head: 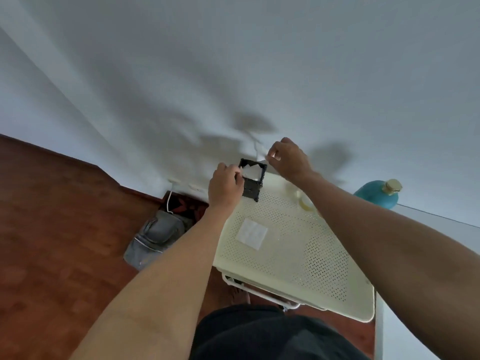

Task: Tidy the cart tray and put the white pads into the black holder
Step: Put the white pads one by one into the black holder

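Now black holder [253, 181] gripped in left hand [225, 188], right hand [288, 158] pinching white pad [262, 157] above.

My left hand [224, 187] covers the near left side of the holder [253, 181], so I can't tell how firmly I grip it. The pads [251, 170] inside blur into one white mass. Something white at my right hand's [288, 158] fingertips is too small to make out. My right forearm hides part of the jar [306, 201].
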